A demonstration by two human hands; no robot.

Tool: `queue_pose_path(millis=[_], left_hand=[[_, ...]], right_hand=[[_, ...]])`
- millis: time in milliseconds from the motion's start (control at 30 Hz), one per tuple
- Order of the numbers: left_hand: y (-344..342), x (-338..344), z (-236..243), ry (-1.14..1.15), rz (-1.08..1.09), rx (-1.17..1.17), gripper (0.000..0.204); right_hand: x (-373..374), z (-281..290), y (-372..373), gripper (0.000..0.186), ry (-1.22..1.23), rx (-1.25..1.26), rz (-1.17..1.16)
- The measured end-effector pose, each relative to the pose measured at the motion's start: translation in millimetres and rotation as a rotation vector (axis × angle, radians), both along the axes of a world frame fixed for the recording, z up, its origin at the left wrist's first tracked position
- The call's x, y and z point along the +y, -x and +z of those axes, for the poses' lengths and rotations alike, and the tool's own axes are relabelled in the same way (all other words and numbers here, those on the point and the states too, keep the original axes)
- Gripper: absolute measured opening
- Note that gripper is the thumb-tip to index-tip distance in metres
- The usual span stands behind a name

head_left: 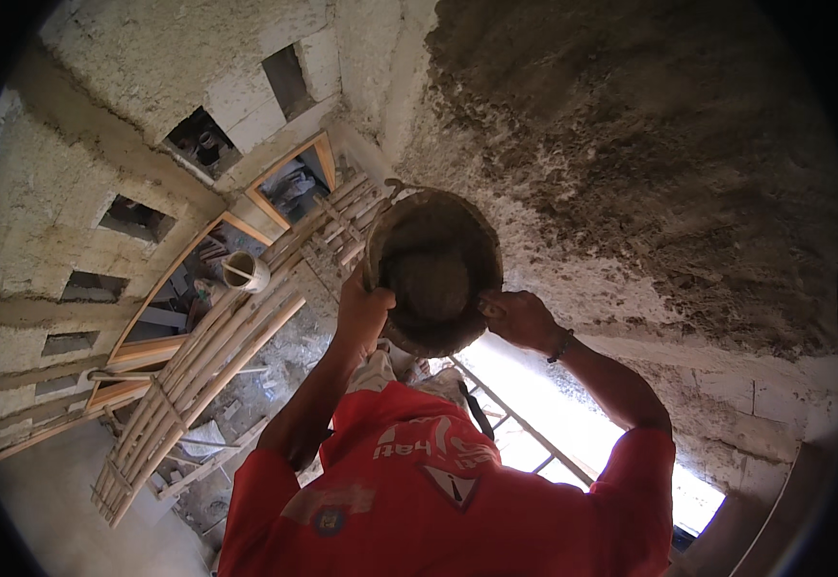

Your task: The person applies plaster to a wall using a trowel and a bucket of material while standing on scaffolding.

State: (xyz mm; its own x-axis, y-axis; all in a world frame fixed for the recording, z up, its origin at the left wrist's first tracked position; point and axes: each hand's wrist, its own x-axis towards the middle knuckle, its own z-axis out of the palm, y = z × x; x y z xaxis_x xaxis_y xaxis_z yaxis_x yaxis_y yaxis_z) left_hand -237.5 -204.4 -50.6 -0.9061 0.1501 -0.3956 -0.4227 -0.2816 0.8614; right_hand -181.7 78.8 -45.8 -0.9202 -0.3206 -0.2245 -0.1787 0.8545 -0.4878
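Our left hand [365, 313] and right hand [525, 321] clasp opposite sides of the bucket [438, 338], fingers [493, 307] closed on it; we hold it before our shirt [390, 500], mortar [431, 286] inside, near the wall [631, 144]

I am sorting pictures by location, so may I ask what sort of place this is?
Probably a building site: a rough, partly coated wall, a scaffold-like platform of poles, and a bucket of mortar-like mix.

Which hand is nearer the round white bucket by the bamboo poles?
Left. The left hand is right of the white bucket; the right hand is farther right, across the dark round bucket.
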Motion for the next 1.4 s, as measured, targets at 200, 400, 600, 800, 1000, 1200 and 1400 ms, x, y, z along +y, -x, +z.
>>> queue_pose_path(millis=[200, 400, 600, 800, 1000, 1200, 1400], left_hand=[[3, -13, -8, 0.008, 0.039, 0.029, 0.059], [2, -28, -17, 0.084, 0.059, 0.021, 0.056], [-5, -43, -34, 0.130, 0.146, -0.022, 0.056], [-18, -51, -42, 0.206, 0.085, -0.044, 0.054], [-15, -41, -46, 0.232, 0.046, 0.012, 0.053], [-2, -18, -27, 0.098, 0.005, 0.075, 0.054], [17, 8, -10, 0.280, -0.193, 0.096, 0.065]], right_hand=[[-6, 99, 39, 0.035, 0.114, -0.066, -0.064], [-15, 226, 72, 0.044, 0.188, 0.091, 0.098], [21, 264, 110, 0.053, 0.577, -0.213, 0.083], [125, 305, 140, 0.052, -0.073, 0.557, -0.595], [113, 292, 104, 0.048, 0.057, 0.383, -0.471], [51, 159, 70, 0.025, -0.088, -0.145, -0.060], [-5, 85, 52, 0.015, -0.673, 0.428, 0.096]])
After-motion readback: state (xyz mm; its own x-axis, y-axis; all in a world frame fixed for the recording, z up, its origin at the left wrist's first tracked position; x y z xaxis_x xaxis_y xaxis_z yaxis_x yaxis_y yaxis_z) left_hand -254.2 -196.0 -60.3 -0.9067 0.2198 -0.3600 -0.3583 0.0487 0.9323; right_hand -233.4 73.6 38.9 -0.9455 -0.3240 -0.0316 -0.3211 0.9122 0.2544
